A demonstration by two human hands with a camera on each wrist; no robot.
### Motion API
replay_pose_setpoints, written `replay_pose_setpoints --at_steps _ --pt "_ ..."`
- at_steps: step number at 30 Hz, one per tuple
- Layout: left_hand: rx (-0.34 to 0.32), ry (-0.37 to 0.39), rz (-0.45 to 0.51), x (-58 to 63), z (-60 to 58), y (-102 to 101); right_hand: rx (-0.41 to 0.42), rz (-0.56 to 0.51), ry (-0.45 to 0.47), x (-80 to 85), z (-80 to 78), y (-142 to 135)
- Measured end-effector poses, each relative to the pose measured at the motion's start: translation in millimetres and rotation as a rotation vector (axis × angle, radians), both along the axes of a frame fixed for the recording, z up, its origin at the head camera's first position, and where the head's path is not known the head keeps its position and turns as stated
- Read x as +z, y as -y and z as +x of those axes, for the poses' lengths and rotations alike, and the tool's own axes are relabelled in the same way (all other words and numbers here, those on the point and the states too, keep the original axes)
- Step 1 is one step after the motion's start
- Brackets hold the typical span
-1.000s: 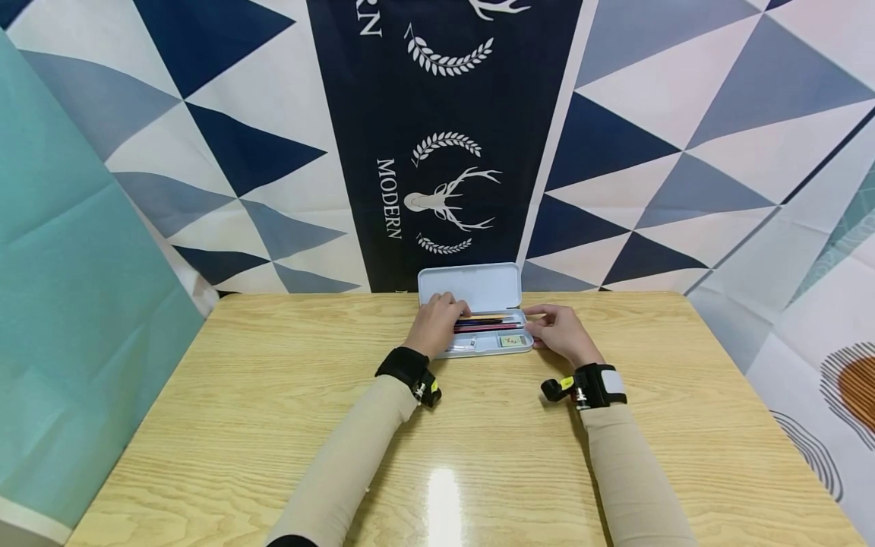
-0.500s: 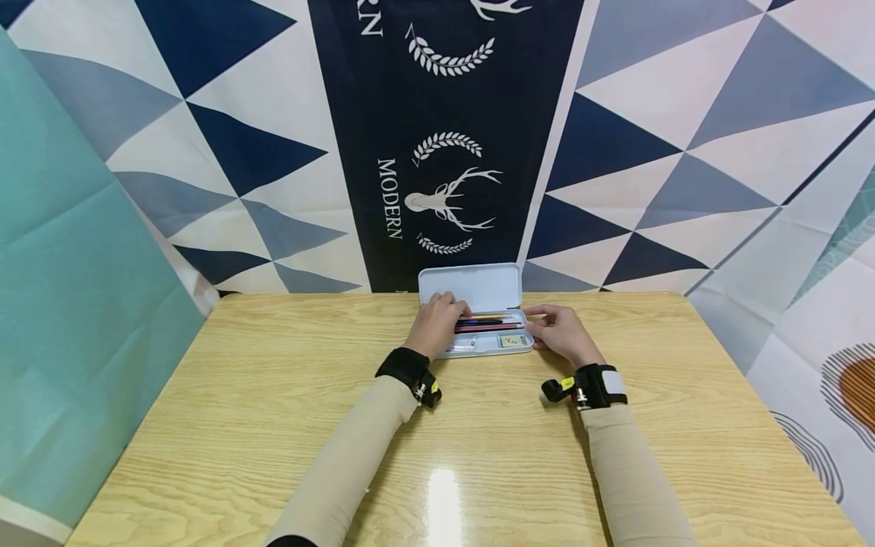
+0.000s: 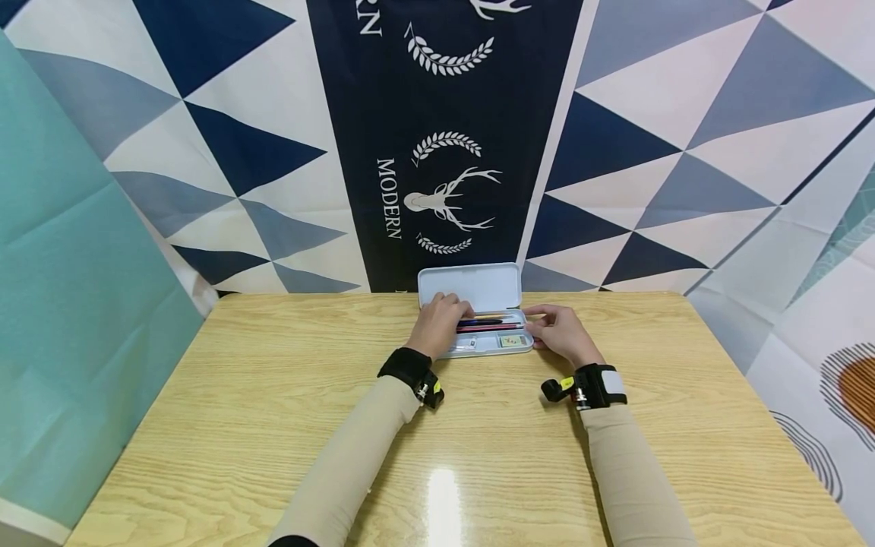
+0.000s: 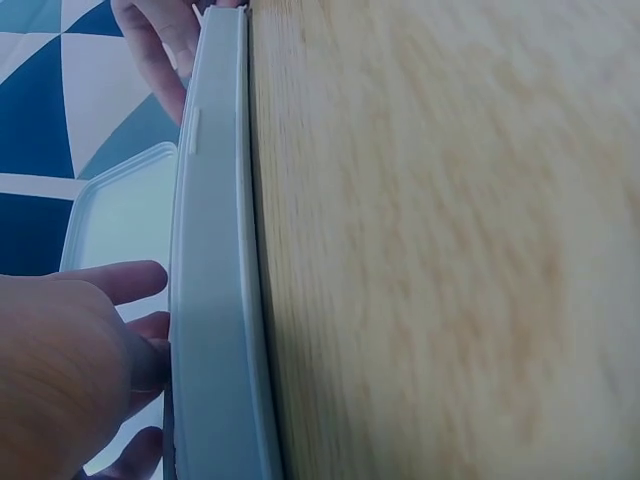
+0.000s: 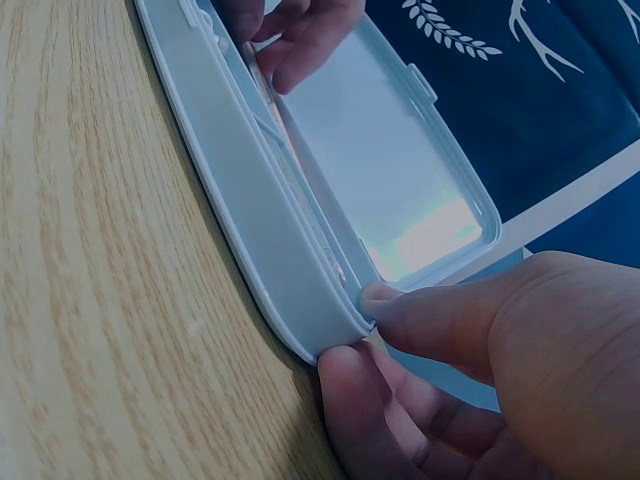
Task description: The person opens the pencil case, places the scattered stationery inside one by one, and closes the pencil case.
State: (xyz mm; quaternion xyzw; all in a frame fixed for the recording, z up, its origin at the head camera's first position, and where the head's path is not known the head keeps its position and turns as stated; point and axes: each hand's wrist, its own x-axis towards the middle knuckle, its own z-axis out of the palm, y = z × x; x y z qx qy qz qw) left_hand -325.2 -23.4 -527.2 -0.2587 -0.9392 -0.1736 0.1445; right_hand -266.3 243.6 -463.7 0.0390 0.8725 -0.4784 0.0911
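Note:
A pale blue pencil case (image 3: 487,351) lies at the table's back edge, its lid (image 3: 478,285) raised against the backdrop. Several pens and pencils (image 3: 488,327) lie lengthwise in its tray, and a small patterned eraser-like block (image 3: 511,341) sits in the front right compartment. My left hand (image 3: 440,323) reaches over the left half with bent fingers (image 5: 300,50) down in the tray; what the fingertips touch is hidden. At the right end, my right hand (image 3: 560,333) grips the case's corner, the thumb (image 5: 430,315) on the rim and fingers against the outer wall.
The case stands on a wooden table (image 3: 273,425) whose back edge meets a patterned cloth backdrop (image 3: 266,137). A teal cloth (image 3: 68,304) hangs at the left. Both wrists wear black straps (image 3: 405,368) with small cameras.
My left hand has shifted very slightly to the right over the tray. The dark pens beside its fingers lie a little differently. My right hand and the case have stayed in place.

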Motion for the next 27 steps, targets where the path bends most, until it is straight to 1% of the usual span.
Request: replay_pose_setpoints --at_steps 5,10,15,17,22,27 --pt "-0.026 0.015 0.027 5.4 2.9 -3.7 0.003 -0.001 -0.004 -0.2 -0.1 -0.3" --pt "-0.05 0.011 0.028 4.9 3.0 -5.6 0.004 -0.001 -0.011 -0.5 0.5 0.0" --pt "-0.083 -0.001 0.08 5.2 5.1 -6.8 0.005 0.001 -0.019 -1.8 0.1 -1.1" --pt "-0.079 0.0 0.08 4.5 4.6 -5.8 0.006 0.001 -0.022 -2.1 -0.5 -0.5" --pt "-0.056 0.014 0.043 3.4 2.5 -3.5 0.007 0.007 -0.022 -1.5 -0.9 0.0" --pt "-0.051 0.035 0.064 6.8 2.7 -1.5 0.007 0.01 -0.014 -0.2 0.5 -0.3"
